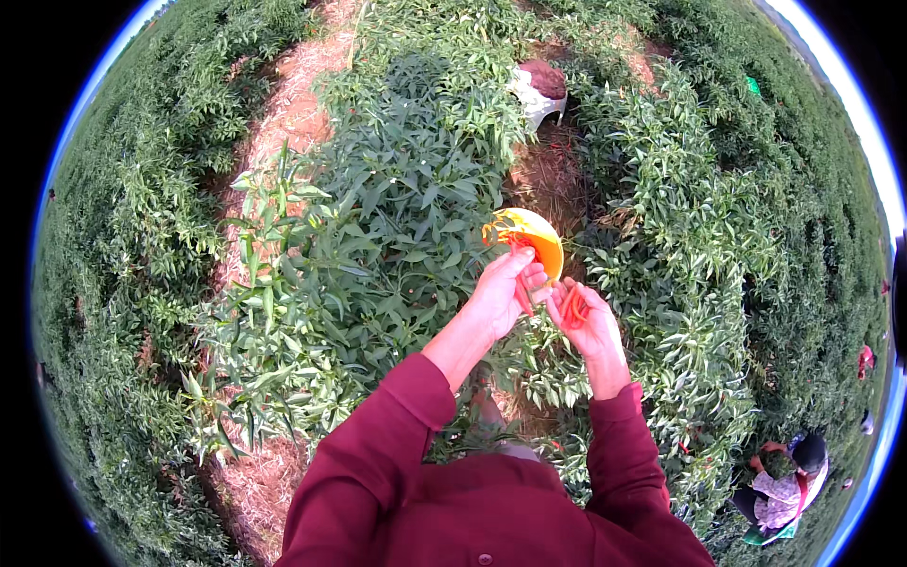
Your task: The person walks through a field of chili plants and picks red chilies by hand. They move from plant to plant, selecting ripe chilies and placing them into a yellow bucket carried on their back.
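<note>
Red chili peppers are gripped in my left hand, with the thumb pressed over them. More red chili peppers lie across the palm of my right hand, its fingers curled around them. Just beyond both hands is a yellow bucket, its near side partly covered by my left hand. Inside its rim some red chilies show; how full it is I cannot tell. The fingertips of the two hands are close together, in front of the bucket.
Leafy chili plants stand on my left and more plants on my right. A strip of straw-covered soil runs along the left. Ahead, a white container holds something dark brown. A person crouches among plants at lower right.
</note>
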A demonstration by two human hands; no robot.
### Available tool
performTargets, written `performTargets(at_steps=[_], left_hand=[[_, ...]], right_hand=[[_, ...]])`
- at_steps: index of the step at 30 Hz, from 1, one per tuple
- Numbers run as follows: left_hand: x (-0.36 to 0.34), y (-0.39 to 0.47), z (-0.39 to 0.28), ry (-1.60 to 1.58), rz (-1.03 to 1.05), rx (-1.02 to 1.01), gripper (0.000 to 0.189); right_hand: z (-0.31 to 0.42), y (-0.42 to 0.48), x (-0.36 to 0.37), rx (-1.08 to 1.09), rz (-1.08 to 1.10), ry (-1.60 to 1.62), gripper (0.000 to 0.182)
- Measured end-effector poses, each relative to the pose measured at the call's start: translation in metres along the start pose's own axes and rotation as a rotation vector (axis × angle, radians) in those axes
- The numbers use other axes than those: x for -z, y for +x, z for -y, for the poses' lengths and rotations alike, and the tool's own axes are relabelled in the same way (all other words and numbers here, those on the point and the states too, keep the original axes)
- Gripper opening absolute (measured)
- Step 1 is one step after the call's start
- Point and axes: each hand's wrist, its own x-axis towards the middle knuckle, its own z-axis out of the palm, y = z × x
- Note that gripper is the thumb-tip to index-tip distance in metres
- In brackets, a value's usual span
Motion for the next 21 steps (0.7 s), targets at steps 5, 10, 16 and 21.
performTargets(at_steps=[5,10,16,21], left_hand=[[-0.029,0.063,-0.003,0.071,-0.244,0.083,0.050],[0.011,0.037,-0.001,-0.008,-0.017,-0.056,0.049],[0.042,-0.092,-0.029,0.139,0.127,-0.101,0.037],[0.099,-0.184,-0.015,0.424,-0.061,-0.241,0.031]], right_hand=[[0.047,0.082,0.012,0.013,0.058,-0.035,0.053],[0.063,0.097,0.038,0.048,-0.153,-0.141,0.044],[0.068,0.074,0.094,0.039,-0.165,-0.292,0.028],[0.047,0.068,0.080,-0.061,-0.146,-0.420,0.023]])
